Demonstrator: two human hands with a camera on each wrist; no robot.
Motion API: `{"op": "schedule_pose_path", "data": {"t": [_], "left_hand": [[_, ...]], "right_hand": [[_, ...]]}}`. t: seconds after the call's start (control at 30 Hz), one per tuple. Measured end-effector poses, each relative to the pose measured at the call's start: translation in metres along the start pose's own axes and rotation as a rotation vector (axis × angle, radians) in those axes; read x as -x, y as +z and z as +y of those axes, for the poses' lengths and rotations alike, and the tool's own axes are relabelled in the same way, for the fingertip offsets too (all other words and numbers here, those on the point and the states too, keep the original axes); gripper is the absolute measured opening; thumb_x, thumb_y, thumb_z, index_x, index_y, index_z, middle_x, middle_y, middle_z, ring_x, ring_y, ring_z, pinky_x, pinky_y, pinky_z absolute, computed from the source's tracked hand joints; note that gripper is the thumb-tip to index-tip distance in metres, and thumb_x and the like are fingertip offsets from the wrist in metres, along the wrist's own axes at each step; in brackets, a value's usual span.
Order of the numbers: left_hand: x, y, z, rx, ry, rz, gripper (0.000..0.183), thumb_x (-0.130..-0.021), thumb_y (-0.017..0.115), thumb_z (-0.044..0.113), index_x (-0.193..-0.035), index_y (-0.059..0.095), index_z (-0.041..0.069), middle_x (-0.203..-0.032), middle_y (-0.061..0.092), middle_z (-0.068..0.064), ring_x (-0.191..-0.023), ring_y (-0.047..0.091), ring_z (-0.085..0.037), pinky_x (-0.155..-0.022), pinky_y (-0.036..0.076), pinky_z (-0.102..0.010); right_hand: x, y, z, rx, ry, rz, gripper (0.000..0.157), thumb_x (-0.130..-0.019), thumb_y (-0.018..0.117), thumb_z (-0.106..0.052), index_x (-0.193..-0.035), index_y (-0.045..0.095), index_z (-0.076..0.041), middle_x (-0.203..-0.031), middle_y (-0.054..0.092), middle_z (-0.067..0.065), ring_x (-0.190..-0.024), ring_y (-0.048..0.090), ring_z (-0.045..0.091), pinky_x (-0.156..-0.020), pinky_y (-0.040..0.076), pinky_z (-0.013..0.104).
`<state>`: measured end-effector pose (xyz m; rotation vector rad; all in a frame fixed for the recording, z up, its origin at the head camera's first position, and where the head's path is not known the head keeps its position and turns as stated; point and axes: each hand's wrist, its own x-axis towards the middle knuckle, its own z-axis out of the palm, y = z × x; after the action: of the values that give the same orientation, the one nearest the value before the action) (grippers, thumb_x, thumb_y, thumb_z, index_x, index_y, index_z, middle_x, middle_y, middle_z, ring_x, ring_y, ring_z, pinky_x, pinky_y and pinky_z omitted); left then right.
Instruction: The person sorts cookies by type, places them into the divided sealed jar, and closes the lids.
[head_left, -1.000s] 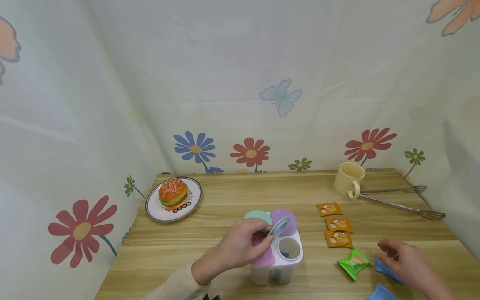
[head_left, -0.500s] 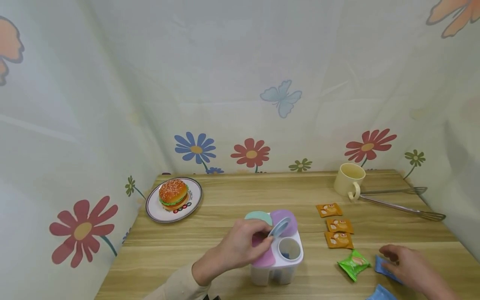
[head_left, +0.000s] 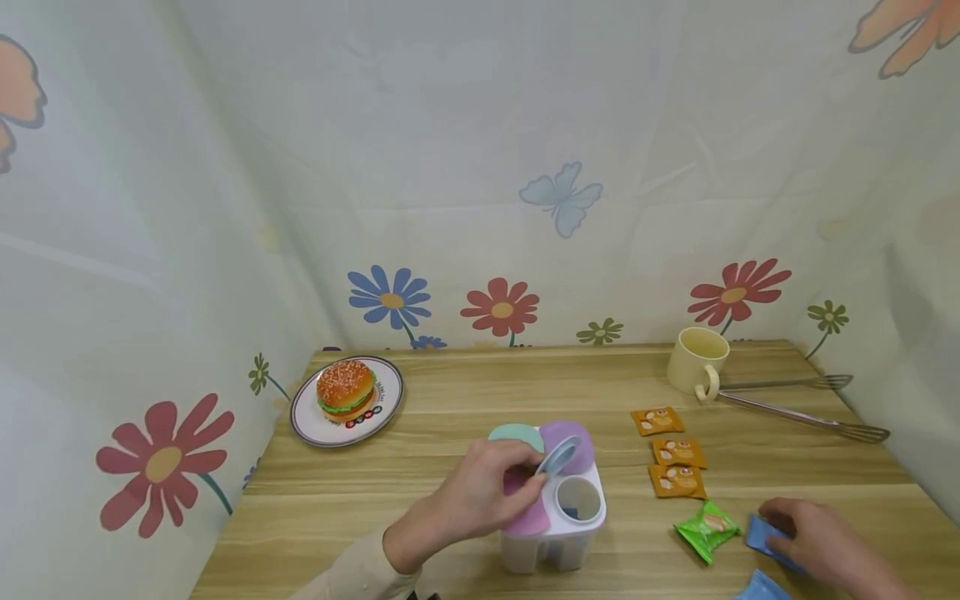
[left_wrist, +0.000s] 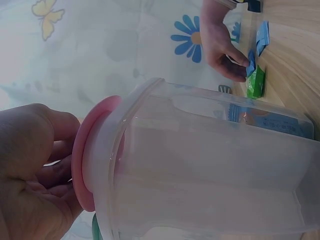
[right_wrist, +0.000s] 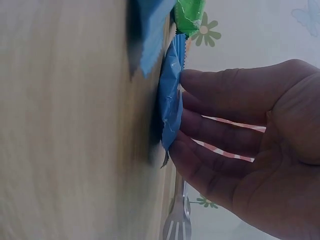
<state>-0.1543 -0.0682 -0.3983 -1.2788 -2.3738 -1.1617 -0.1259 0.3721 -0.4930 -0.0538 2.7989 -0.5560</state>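
My left hand [head_left: 487, 487] pinches a light blue round lid [head_left: 561, 455], tilted up over the box of lidded compartments [head_left: 551, 527]. The uncovered round opening [head_left: 579, 497] has something blue down inside. Through the clear wall in the left wrist view, a blue packet [left_wrist: 272, 122] shows inside, and the pink lid [left_wrist: 95, 150] sits beside my palm. My right hand [head_left: 821, 537] holds a small blue snack packet [right_wrist: 171, 95] low over the table, thumb at one end and fingertips at the other. A second blue packet [head_left: 763, 587] lies nearer the front edge.
A green packet [head_left: 708, 531] lies left of my right hand, with several orange packets [head_left: 678, 452] beyond it. Further back stand a yellow mug [head_left: 696, 360] and two metal utensils [head_left: 806, 415]. A plate [head_left: 307, 412] with a burger [head_left: 347, 388] is at far left.
My right hand has lowered slightly and its fingers have closed in on the blue packet, which has shifted a little left. The left hand and the blue lid have stayed in place.
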Motion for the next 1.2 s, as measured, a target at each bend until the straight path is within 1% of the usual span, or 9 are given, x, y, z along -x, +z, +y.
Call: {"op": "schedule_pose_path", "data": {"t": [0.13,0.3,0.47,0.67,0.97,1.1,1.2], "left_hand": [[0.0,0.0,0.0,-0.001,-0.008,-0.003,0.005,-0.084,0.072,0.007,-0.087,0.069,0.008,-0.081,0.067,0.001,-0.075,0.057,0.002,-0.068,0.05,-0.009],[-0.001,0.0,0.001,0.0,-0.018,-0.007,0.005,-0.084,0.073,0.007,-0.088,0.069,0.008,-0.08,0.067,0.002,-0.074,0.057,0.002,-0.068,0.05,-0.009],[-0.001,0.0,0.001,0.0,-0.014,-0.005,0.005,-0.084,0.072,0.007,-0.088,0.069,0.008,-0.08,0.066,0.002,-0.075,0.057,0.002,-0.068,0.05,-0.009],[-0.001,-0.001,0.001,-0.006,-0.007,0.0,0.005,-0.084,0.072,0.007,-0.088,0.069,0.009,-0.081,0.067,0.002,-0.075,0.057,0.001,-0.069,0.049,-0.008],[-0.001,-0.001,0.002,-0.022,-0.014,-0.004,0.007,-0.083,0.073,0.008,-0.089,0.069,0.009,-0.081,0.067,0.002,-0.076,0.057,0.002,-0.07,0.049,-0.007],[-0.001,-0.001,0.002,-0.025,-0.018,-0.006,0.007,-0.084,0.073,0.008,-0.09,0.07,0.009,-0.082,0.067,0.002,-0.076,0.058,0.001,-0.07,0.049,-0.007],[-0.001,-0.001,0.002,-0.024,-0.019,-0.006,0.007,-0.083,0.073,0.008,-0.09,0.07,0.009,-0.083,0.068,0.002,-0.077,0.058,0.001,-0.071,0.049,-0.007]], "right_hand": [[0.001,0.001,-0.001,0.018,-0.001,0.01,0.038,-0.079,0.077,-0.012,-0.109,0.064,0.007,-0.101,0.07,0.016,-0.093,0.067,0.032,-0.078,0.054,0.048],[0.001,0.0,-0.004,0.037,0.012,0.009,0.037,-0.079,0.077,-0.014,-0.108,0.065,0.005,-0.097,0.07,0.01,-0.09,0.066,0.028,-0.076,0.054,0.047],[0.002,-0.002,-0.006,0.047,0.014,0.036,0.038,-0.076,0.08,-0.012,-0.107,0.065,0.005,-0.089,0.065,0.003,-0.083,0.061,0.02,-0.069,0.053,0.041],[0.004,-0.005,-0.007,0.06,0.006,0.071,0.04,-0.075,0.082,-0.016,-0.104,0.066,0.005,-0.084,0.059,0.001,-0.077,0.055,0.016,-0.064,0.049,0.035],[0.007,-0.011,-0.008,0.051,-0.022,0.156,0.028,-0.075,0.081,-0.017,-0.095,0.067,-0.004,-0.081,0.059,-0.001,-0.075,0.054,0.015,-0.062,0.046,0.031],[0.008,-0.012,-0.01,0.045,-0.04,0.225,0.022,-0.075,0.08,-0.015,-0.09,0.067,-0.008,-0.075,0.058,-0.003,-0.069,0.051,0.012,-0.057,0.042,0.026],[0.011,-0.012,-0.012,0.044,-0.065,0.294,0.018,-0.074,0.079,-0.013,-0.086,0.066,-0.011,-0.073,0.059,-0.004,-0.065,0.051,0.008,-0.055,0.042,0.024]]}}
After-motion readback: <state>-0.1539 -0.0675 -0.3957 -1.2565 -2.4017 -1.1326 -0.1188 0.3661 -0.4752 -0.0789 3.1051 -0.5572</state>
